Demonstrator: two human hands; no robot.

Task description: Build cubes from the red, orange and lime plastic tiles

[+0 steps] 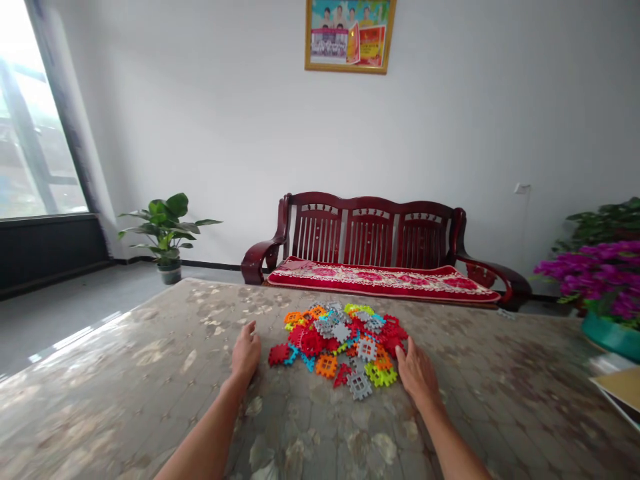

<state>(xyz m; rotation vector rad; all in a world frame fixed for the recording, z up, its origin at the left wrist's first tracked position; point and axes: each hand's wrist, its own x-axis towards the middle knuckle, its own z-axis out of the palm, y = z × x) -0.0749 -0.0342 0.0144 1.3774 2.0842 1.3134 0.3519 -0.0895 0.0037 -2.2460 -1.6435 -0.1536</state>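
Note:
A heap of plastic interlocking building tiles (312, 342) in red, grey, orange, blue and lime green lies on the patterned tablecloth (165, 373). Left of the heap, my left hand (246, 353) rests on the cloth, loosely open and apart from the tiles, with nothing visible in it. On the other side, my right hand (418, 371) lies at the heap's right edge, fingers apart and pointing toward the red tiles. Whether its fingertips touch them I cannot tell. Among the nearest tiles are a grey window tile (359, 385) and an orange window tile (327, 365).
Beyond the table stands a dark red wooden bench (370, 233) with a red patterned cover (380, 280). A flowerpot (613, 335) with purple flowers and a box-like item (620, 387) sit at the right. A potted plant (169, 230) stands on the floor at back left.

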